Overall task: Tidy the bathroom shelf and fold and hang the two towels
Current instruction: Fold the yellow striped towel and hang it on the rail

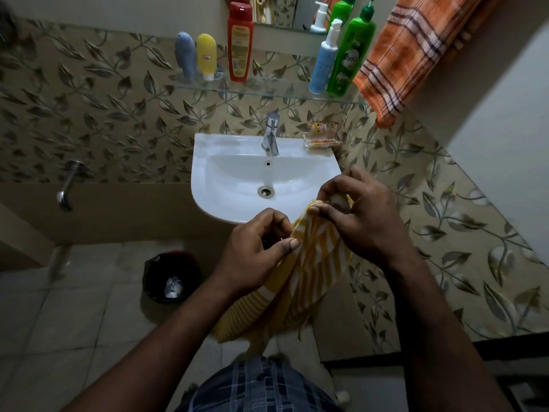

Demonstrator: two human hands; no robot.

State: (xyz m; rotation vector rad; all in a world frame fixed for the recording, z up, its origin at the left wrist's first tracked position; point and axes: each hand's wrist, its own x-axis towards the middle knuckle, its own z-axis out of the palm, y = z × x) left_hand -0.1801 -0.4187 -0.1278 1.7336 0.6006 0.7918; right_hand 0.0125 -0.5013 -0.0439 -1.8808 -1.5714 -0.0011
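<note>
left hand [255, 248]: curled, thumb and forefinger pinching yellow towel [312, 263]
right hand [362, 215]: slightly higher, fingertips pinching it too
forearms: extended forward

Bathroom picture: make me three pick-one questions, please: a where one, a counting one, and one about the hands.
1. Where is the orange towel? A in the basin; B hanging beside the glass shelf; C on the floor.
2. How many things stand on the shelf? A three; B five; C eight.
3. Who holds the yellow striped towel? A both hands; B one hand; C nobody.
Answers: B, it hangs upper right; B, two tubes, three bottles; A, left hand and right hand each pinch it.
</note>
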